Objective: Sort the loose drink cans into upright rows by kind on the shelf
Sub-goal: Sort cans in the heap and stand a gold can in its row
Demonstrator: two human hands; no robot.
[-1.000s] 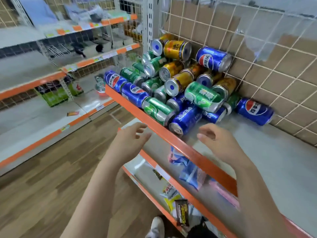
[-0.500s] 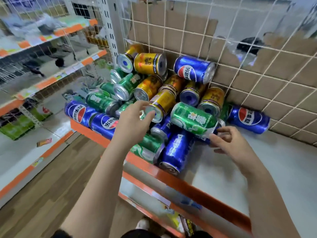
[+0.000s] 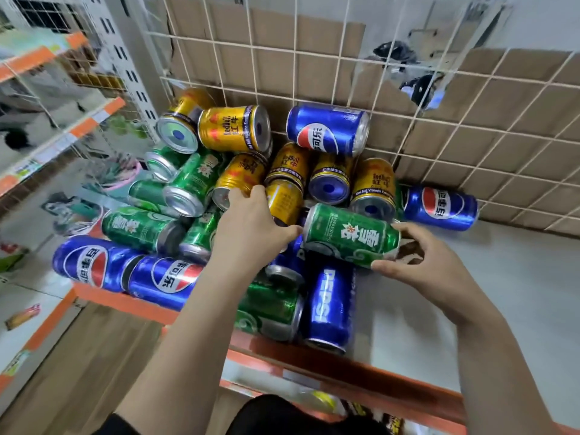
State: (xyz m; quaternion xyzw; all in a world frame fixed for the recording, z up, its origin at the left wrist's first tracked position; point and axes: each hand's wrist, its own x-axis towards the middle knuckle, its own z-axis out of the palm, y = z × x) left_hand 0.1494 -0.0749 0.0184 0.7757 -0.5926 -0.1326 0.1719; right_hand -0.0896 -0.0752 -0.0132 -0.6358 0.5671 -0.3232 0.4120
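The green Sprite can (image 3: 351, 235) lies on its side on top of the pile, at the 3 o'clock side of the heap on the shelf (image 3: 470, 309). Its long axis runs almost from 9 to 3 o'clock, as half a second before. The right grip (image 3: 423, 265), then only beside the can's 3 o'clock end, now closes around it, fingers above and thumb below. The left grip (image 3: 251, 227) stays over a gold Red Bull can (image 3: 284, 200), thumb touching the Sprite can's 9 o'clock end; if it really clasps something, I cannot tell.
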